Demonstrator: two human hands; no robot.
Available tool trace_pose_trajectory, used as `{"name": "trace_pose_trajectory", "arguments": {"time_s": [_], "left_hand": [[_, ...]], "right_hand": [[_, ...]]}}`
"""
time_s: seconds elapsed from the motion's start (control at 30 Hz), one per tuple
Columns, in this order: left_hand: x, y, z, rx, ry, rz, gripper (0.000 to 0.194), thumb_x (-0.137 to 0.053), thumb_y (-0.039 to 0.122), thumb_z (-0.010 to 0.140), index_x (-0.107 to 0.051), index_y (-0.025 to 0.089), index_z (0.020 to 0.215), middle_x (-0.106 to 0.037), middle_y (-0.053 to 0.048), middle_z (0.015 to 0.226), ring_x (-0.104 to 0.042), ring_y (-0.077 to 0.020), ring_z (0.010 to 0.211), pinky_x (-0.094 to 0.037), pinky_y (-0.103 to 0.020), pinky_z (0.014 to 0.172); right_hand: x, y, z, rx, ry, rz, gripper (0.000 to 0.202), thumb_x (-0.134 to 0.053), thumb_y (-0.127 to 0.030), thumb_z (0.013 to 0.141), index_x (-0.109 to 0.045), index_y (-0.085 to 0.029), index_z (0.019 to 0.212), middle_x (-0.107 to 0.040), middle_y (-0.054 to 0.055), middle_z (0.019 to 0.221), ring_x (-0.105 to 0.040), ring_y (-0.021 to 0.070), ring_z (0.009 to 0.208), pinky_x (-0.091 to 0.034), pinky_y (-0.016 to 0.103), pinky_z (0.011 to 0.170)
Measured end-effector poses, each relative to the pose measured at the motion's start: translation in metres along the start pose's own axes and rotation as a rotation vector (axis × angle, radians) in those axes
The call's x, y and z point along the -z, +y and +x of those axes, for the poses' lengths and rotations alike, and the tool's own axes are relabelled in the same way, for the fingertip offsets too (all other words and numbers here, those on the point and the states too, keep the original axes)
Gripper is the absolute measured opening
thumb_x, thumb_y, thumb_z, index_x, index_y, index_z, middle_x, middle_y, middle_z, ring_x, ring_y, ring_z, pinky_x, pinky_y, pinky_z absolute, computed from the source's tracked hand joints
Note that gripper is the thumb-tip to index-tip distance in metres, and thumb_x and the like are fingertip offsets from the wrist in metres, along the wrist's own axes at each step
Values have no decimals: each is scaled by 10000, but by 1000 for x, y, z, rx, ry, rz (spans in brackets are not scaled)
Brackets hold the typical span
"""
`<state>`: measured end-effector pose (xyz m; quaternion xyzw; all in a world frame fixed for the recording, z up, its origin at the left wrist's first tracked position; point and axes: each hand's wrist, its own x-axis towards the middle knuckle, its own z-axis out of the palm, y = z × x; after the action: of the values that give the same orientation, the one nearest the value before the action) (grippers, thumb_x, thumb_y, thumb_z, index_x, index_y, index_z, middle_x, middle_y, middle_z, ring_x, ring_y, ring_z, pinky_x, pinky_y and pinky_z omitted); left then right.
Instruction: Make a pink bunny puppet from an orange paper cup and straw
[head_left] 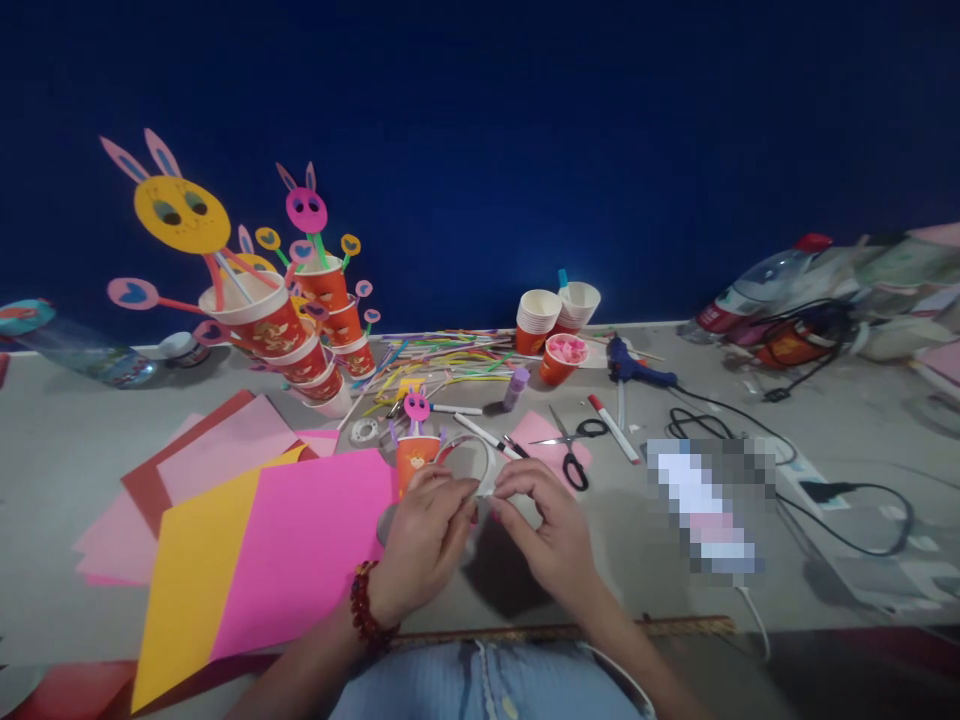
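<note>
Over the front middle of the table, my left hand [431,525] and my right hand [546,525] meet with fingertips nearly touching. Both are closed in a pinch on a thin whitish strip [491,462] that curves in a loop behind the fingers. Its material is unclear, and the fingers hide its lower part. Close behind my left hand stands a red paper cup [416,458] with a small pink bunny face [416,404] on top. Black-handled scissors [575,470] lie open on a pink paper square [536,437], beyond my right hand.
Coloured paper sheets [307,550] spread at left, below stacked cup bunnies [259,310]. Pipe cleaners [450,352], markers [615,430], a purple glue stick [515,388] and cups [537,325] lie behind. A blue glue gun [637,368], cables, a blurred-out device [705,510] and a bottle [757,290] are at right.
</note>
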<state>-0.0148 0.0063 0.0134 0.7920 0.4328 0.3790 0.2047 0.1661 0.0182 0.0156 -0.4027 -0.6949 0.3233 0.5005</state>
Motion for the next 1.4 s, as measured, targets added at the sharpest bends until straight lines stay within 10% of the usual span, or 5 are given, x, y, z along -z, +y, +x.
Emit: {"name": "trace_pose_trajectory", "arguments": {"time_s": [0.67,0.93,1.1,1.27,1.4], "left_hand": [[5,7,4,39,78,33,212,-423,119,926,-615,198,967,-659,-29,793,-560,-191,727,-403,-365,760],[2,6,-4,84,241,-90,177,-466,180,952,-641,207,948,-629,-20,769,-566,-189,736,-452,-340,719],[34,-14,-7,204,536,-200,214,-437,207,1001,-620,229,1110,-617,0,767,-597,-183,760,-507,-347,780],[64,-24,17,-18,247,126,173,-515,178,982,-651,229,1077,-708,-21,878,-636,-196,881,-408,-485,1068],[73,-45,52,-77,34,284,236,-476,225,998,-695,213,1084,-755,-71,997,-670,-234,959,-492,-443,952]], "right_hand": [[-4,-6,-2,14,-5,7,118,-638,-136,916,-667,-249,898,-697,13,869,-656,190,855,-497,333,799],[-13,-9,-8,68,136,150,148,-593,-110,906,-651,-246,911,-664,16,826,-625,191,807,-486,331,746],[12,16,-8,-160,352,305,79,-639,-189,923,-645,-242,866,-622,17,852,-605,192,856,-486,316,760],[26,39,-14,-280,159,226,89,-722,-288,879,-700,-225,819,-626,56,1019,-596,226,1012,-480,330,830],[21,37,-21,-297,138,200,108,-686,-302,904,-690,-231,823,-644,41,909,-618,213,905,-489,317,778]]}}
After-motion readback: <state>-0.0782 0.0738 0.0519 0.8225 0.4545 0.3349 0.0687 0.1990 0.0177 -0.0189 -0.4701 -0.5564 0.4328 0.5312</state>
